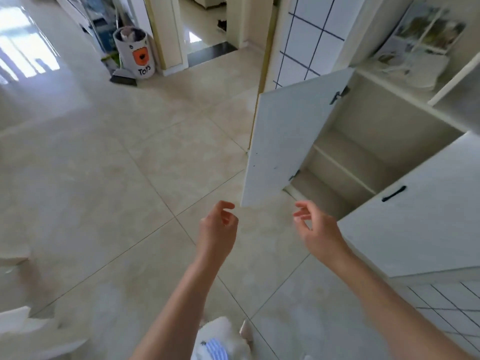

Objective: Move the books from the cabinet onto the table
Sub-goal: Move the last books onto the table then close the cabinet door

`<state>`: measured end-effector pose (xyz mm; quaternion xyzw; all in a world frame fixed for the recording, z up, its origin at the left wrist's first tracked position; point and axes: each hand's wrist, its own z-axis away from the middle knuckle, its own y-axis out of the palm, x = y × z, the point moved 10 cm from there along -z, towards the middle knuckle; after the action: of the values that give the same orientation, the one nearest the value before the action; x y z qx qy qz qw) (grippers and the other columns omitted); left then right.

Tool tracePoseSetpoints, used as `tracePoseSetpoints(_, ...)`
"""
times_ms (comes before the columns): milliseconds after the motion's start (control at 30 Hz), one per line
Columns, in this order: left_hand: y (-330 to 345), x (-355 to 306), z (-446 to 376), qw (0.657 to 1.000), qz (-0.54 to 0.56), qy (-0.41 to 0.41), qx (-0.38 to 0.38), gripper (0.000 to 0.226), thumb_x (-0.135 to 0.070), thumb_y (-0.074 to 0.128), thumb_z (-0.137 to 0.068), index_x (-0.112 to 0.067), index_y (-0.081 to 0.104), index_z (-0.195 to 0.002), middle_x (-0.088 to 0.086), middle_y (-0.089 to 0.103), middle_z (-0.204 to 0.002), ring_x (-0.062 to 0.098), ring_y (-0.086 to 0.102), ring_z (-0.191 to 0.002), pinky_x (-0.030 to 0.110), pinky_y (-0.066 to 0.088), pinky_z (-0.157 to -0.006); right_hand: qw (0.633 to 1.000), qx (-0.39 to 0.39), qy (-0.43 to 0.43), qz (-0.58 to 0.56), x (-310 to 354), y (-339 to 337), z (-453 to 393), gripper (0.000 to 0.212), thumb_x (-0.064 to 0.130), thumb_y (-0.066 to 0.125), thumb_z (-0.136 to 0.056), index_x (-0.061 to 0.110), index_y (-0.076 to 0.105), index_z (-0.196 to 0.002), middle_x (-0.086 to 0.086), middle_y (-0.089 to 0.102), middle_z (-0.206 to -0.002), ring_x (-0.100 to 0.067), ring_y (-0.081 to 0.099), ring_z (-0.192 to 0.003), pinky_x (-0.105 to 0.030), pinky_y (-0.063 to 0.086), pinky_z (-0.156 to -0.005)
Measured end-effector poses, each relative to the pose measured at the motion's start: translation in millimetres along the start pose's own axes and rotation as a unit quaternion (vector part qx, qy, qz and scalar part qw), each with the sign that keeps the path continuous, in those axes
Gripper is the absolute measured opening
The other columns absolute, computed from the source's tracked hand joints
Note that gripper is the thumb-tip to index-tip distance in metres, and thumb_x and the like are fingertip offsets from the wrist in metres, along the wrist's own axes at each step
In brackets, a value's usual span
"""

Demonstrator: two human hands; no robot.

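Cabinet (363, 141) stands open on beige tiled floor (117, 190).

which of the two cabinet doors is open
The left door, swung out toward the floor, showing bare shelves. The right door, with the black handle, is closed.

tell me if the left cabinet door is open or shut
Open. The cabinet door is swung out toward the floor, showing its hinges and the shelves inside. No books show on the visible shelves.
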<state>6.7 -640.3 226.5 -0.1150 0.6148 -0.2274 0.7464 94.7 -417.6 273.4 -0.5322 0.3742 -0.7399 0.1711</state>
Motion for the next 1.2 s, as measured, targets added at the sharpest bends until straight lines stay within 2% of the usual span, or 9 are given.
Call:
tracePoseSetpoints(233,75.0,-78.2,-109.3,0.993,-0.052,0.047,0.094,0.023,-0.004,0.053,-0.083,-0.023,0.062,-0.091,0.008,0.070,-0.086,0.011,0.052,-0.059,0.011,0.036,-0.043,0.995,-0.057,0.062,-0.059,-35.8,-59.2,-105.3,0.027,0.013,0.057,-0.093,0.009,0.059,-0.119,-0.002,0.066,-0.101,-0.017,0.062,-0.095,-0.016,0.039,-0.078)
tracePoseSetpoints(467,103.4,-173.1,-262.7,0.983,-0.103,0.105,0.109,0.020,-0.007,0.053,-0.084,-0.022,0.064,-0.090,0.003,0.070,-0.086,0.025,0.066,-0.079,0.037,0.054,-0.070,0.991,-0.067,0.095,-0.073,-39.3,-78.6,-230.7,0.029,0.016,0.054,-0.092,0.011,0.058,-0.120,-0.003,0.067,-0.106,-0.016,0.062,-0.095,-0.015,0.037,-0.073)
tracePoseSetpoints(567,117.0,-218.2,-327.2,0.977,-0.118,0.147,0.098,0.018,-0.009,0.053,-0.085,-0.018,0.067,-0.091,0.002,0.071,-0.085,0.024,0.066,-0.078,0.037,0.055,-0.072,0.984,-0.061,0.128,-0.109,-35.6,-76.6,-286.5,0.025,0.017,0.052,-0.093,0.013,0.057,-0.117,0.001,0.062,-0.100,-0.018,0.062,-0.094,-0.022,0.040,-0.073)
tracePoseSetpoints(733,171.3,-278.7,-397.1,0.955,-0.110,0.229,0.151,0.011,-0.009,0.056,-0.090,-0.011,0.066,-0.093,0.001,0.067,-0.085,0.018,0.066,-0.057,0.019,0.046,-0.045,0.966,0.006,0.188,-0.176,-24.1,-41.8,-351.4,0.043,0.038,0.055,-0.092,0.011,0.050,-0.126,-0.003,0.060,-0.113,-0.021,0.060,-0.103,-0.032,0.048,-0.084)
tracePoseSetpoints(800,208.2,-286.7,-415.8,0.939,-0.116,0.235,0.223,0.007,-0.010,0.059,-0.091,-0.012,0.064,-0.095,0.005,0.066,-0.090,0.021,0.063,-0.059,0.030,0.054,-0.054,0.947,0.049,0.225,-0.224,-17.9,-19.0,-363.5,0.058,0.050,0.056,-0.088,0.013,0.044,-0.131,-0.002,0.057,-0.118,-0.020,0.058,-0.106,-0.037,0.051,-0.090)
tracePoseSetpoints(867,248.0,-285.1,-427.5,0.907,-0.166,0.230,0.312,0.011,-0.020,0.063,-0.091,-0.020,0.062,-0.102,0.004,0.066,-0.103,0.021,0.062,-0.073,0.038,0.054,-0.071,0.925,0.072,0.257,-0.271,-8.9,-4.2,-374.6,0.072,0.058,0.058,-0.083,0.014,0.037,-0.136,-0.003,0.053,-0.127,-0.021,0.056,-0.110,-0.040,0.053,-0.092)
tracePoseSetpoints(1000,293.0,-272.0,-421.1,0.836,-0.243,0.201,0.449,0.048,-0.039,0.063,-0.090,-0.030,0.048,-0.134,-0.008,0.056,-0.124,0.019,0.062,-0.103,0.041,0.054,-0.090,0.884,0.084,0.299,-0.349,9.7,9.7,-383.1,0.090,0.066,0.063,-0.073,0.020,0.027,-0.141,-0.002,0.047,-0.135,-0.020,0.053,-0.112,-0.031,0.057,-0.066)
tracePoseSetpoints(1133,304.6,-273.2,-419.7,0.798,-0.290,0.230,0.476,0.062,-0.041,0.063,-0.089,-0.032,0.035,-0.144,-0.004,0.052,-0.136,0.021,0.061,-0.105,0.046,0.051,-0.094,0.896,0.029,0.289,-0.336,10.6,11.1,-390.1,0.082,0.055,0.070,-0.076,0.019,0.028,-0.136,-0.004,0.048,-0.132,-0.019,0.054,-0.107,-0.040,0.055,-0.090)
tracePoseSetpoints(1200,305.3,-273.9,-419.2,0.792,-0.300,0.240,0.475,0.067,-0.044,0.064,-0.088,-0.032,0.032,-0.146,-0.002,0.052,-0.138,0.021,0.060,-0.105,0.047,0.051,-0.095,0.891,0.017,0.286,-0.354,11.6,12.8,-389.6,0.076,0.046,0.070,-0.080,0.017,0.028,-0.136,-0.006,0.051,-0.130,-0.018,0.054,-0.101,-0.040,0.052,-0.095)
